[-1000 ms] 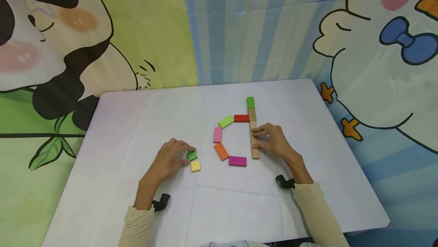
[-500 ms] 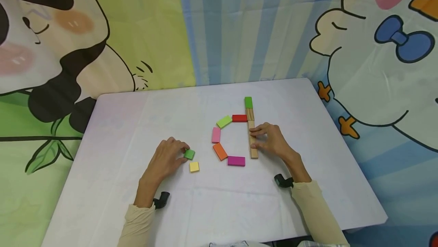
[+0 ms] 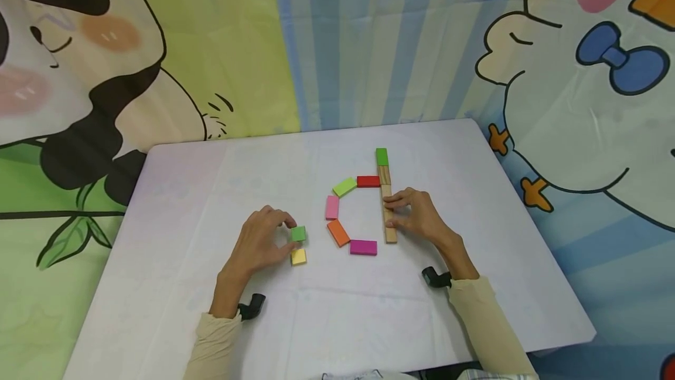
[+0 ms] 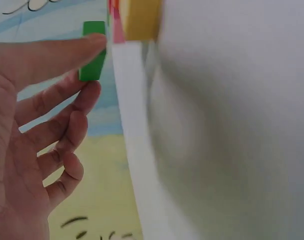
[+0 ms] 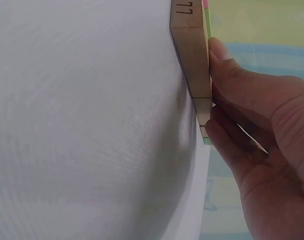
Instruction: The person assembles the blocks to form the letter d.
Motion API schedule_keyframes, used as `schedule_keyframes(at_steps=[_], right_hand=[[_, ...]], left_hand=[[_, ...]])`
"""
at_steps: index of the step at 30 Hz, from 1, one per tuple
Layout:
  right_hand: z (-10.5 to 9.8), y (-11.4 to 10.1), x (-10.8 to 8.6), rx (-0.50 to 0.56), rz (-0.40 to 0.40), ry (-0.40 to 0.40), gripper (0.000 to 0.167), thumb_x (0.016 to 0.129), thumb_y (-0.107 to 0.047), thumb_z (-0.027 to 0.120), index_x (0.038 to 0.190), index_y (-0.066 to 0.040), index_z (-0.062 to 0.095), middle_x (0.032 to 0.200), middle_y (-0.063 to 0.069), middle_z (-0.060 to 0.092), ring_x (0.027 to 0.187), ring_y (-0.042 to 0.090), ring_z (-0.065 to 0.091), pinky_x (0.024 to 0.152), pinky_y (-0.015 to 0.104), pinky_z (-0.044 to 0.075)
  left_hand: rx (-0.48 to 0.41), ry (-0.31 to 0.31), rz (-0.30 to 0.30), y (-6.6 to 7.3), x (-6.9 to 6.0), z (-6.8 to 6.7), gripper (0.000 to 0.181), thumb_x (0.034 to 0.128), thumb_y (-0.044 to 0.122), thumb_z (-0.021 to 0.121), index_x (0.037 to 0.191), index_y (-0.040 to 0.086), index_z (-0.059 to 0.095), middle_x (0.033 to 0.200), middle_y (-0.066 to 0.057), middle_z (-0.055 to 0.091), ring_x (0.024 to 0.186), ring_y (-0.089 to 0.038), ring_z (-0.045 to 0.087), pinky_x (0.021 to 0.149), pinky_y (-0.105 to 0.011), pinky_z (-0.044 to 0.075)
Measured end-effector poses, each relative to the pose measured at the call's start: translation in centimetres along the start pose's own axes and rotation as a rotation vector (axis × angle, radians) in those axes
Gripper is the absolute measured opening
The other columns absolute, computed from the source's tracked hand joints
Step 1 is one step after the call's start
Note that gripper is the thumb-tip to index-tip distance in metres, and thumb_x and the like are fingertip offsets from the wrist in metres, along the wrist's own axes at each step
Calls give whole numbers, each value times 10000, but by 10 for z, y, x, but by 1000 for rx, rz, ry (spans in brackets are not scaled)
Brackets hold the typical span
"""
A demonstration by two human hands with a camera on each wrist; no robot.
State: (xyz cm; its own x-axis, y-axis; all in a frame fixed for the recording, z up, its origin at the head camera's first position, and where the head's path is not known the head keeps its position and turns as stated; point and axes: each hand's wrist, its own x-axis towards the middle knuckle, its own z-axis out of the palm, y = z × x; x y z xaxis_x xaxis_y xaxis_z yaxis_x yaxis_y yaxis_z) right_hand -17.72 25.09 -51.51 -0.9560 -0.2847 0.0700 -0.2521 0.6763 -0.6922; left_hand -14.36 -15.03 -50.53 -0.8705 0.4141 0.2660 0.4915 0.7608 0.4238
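My left hand (image 3: 262, 240) pinches a small green block (image 3: 299, 233) between thumb and fingers. In the left wrist view that green block (image 4: 94, 62) appears held off the table. Close by, a yellow block (image 3: 298, 257) lies on the table. My right hand (image 3: 423, 216) rests its thumb and fingertips on a straight row of plain wooden blocks (image 3: 391, 236), not wrapped around them. A green block (image 3: 382, 156) tops this row. Curving left from it lie red (image 3: 368, 181), lime (image 3: 345, 187), pink (image 3: 331, 208), orange (image 3: 338, 233) and magenta (image 3: 363, 247) blocks.
All the blocks are on a white-covered table (image 3: 200, 192). Its far edge stands before a printed cartoon curtain (image 3: 358, 46). A black wrist camera (image 3: 252, 307) sits on the left wrist, and another (image 3: 436, 278) on the right.
The green block in my left hand has moved away from the yellow block, first left, then back right and slightly farther off. My right hand has stayed on the wooden row.
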Motion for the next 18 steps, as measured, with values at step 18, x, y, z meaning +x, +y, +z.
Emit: schedule_keyframes(at_steps=[18], right_hand=[[-2, -2, 0, -8, -39, -1, 459, 776, -72, 978, 1195, 18, 813, 1300, 123, 802, 1223, 354, 701, 1087, 558, 550]], left_hand=[[23, -93, 324, 115, 59, 88, 256, 834, 408, 917, 1006, 246, 818, 960, 103, 761, 968, -119, 599, 865, -331, 452]])
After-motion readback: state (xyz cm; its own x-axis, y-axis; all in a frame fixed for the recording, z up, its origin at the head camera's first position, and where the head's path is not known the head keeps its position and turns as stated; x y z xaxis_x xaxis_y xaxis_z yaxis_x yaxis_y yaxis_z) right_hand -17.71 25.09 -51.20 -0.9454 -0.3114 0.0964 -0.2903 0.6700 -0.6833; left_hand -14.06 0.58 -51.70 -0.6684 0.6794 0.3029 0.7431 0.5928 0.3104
